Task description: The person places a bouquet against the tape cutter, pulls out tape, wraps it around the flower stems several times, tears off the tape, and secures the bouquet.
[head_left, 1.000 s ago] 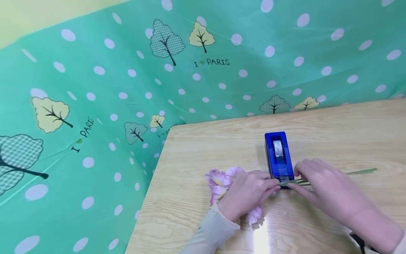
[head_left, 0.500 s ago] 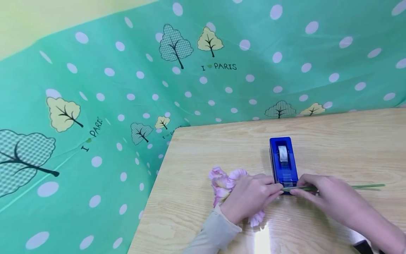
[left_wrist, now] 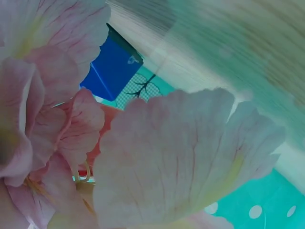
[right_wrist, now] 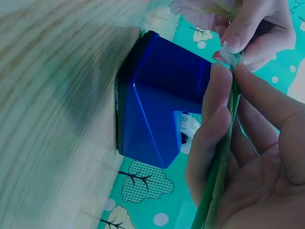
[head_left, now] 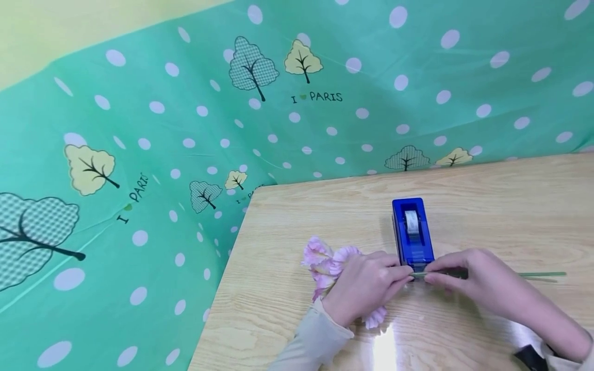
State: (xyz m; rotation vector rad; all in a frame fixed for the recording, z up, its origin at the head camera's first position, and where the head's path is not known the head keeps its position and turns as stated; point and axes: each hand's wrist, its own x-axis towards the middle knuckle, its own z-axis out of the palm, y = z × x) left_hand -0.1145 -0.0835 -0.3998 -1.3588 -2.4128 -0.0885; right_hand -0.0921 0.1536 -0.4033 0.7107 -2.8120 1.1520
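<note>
Pink artificial flowers (head_left: 320, 263) lie beside and partly under my left hand (head_left: 368, 286), which pinches their green stems just below the blooms. My right hand (head_left: 484, 281) pinches the same stems a little further right, and their loose ends (head_left: 543, 274) stick out past it. In the right wrist view, a piece of clear tape (right_wrist: 231, 56) clings to the stems (right_wrist: 217, 176) between the two hands. Directly behind the fingertips stands a blue tape dispenser (head_left: 419, 255) carrying a roll of tape (head_left: 411, 222). Petals (left_wrist: 162, 157) fill most of the left wrist view and hide the left fingers.
All this is on a light wooden table (head_left: 283, 221). A green dotted cloth (head_left: 260, 129) hangs behind it and to the left. Near the right forearm is a small black object (head_left: 531, 357), partly cut off. Light glares on the tabletop in front.
The stems have turned nearly level, their free ends dropping slightly. My right fingertips have drawn closer together on them. My left hand keeps its grip, and the head view has shifted a little.
</note>
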